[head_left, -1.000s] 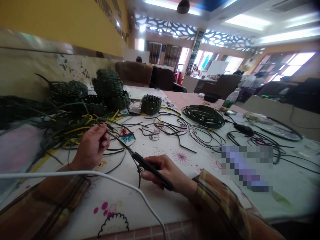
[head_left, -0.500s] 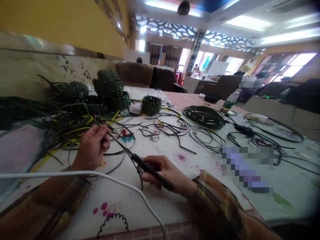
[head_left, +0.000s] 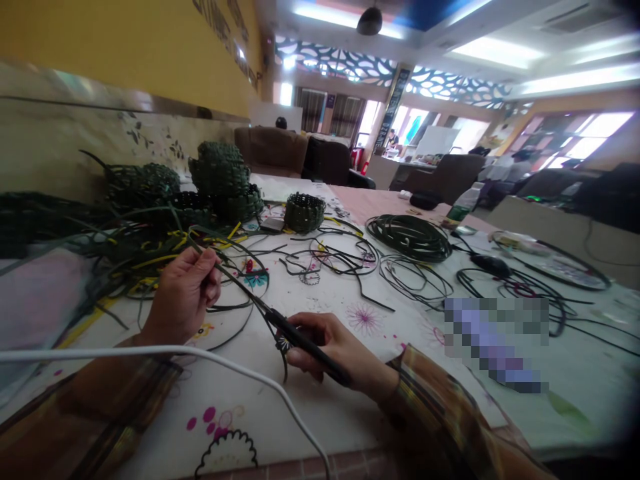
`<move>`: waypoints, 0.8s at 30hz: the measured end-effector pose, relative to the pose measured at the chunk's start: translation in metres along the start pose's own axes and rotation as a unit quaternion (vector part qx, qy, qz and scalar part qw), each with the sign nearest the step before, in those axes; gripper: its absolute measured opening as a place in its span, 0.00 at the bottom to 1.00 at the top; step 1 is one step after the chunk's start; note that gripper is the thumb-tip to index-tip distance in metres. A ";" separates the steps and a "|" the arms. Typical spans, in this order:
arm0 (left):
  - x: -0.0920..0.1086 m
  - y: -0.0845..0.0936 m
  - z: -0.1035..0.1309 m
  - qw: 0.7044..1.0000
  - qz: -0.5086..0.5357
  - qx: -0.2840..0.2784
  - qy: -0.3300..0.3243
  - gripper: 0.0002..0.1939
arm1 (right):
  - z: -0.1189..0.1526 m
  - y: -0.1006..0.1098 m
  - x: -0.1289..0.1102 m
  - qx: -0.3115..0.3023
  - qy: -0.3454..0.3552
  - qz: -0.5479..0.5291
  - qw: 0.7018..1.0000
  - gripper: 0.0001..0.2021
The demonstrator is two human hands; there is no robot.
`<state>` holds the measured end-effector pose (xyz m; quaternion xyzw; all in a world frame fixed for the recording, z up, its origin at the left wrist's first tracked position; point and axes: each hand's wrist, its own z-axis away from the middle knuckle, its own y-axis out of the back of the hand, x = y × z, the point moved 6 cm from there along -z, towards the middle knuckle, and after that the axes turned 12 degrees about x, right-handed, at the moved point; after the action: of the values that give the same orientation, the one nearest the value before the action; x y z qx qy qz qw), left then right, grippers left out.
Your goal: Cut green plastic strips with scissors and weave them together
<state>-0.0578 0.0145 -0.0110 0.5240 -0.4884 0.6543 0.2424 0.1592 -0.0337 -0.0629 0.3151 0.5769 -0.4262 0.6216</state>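
My left hand [head_left: 183, 293] is closed in a pinch on a dark green plastic strip [head_left: 240, 285]. The strip slants down to the right, towards my right hand [head_left: 330, 353]. That hand wraps around a long black-handled tool [head_left: 306, 343], like slim pliers. Its tip meets the lower end of the strip; whether the jaws grip it is too small to tell. A thin end of dark strip hangs below the tip. Just beyond my left hand lies a tangle of green and yellow strips [head_left: 145, 267].
Woven green baskets [head_left: 220, 173] stand at the back left, with a small one [head_left: 304, 212] nearer the middle. Coiled green strip [head_left: 407, 237], loose wire loops, a bottle [head_left: 464, 203] and a computer mouse [head_left: 490, 263] lie to the right. A white cable [head_left: 200, 349] crosses in front.
Almost nothing differs. The view has shifted slightly, and both hands keep the same hold on the strip and the tool.
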 end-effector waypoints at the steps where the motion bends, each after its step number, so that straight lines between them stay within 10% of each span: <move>1: 0.000 0.000 0.000 1.000 0.000 -0.002 0.001 0.12 | 0.000 0.000 0.000 -0.002 0.001 0.000 1.000 0.20; 24: -0.010 0.006 -0.009 0.998 0.038 0.022 0.045 0.08 | 0.003 -0.005 -0.003 0.004 -0.005 0.017 1.000 0.17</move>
<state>-0.0639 0.0220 -0.0226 0.4805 -0.4817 0.6967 0.2274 0.1565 -0.0383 -0.0593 0.3255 0.5666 -0.4191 0.6303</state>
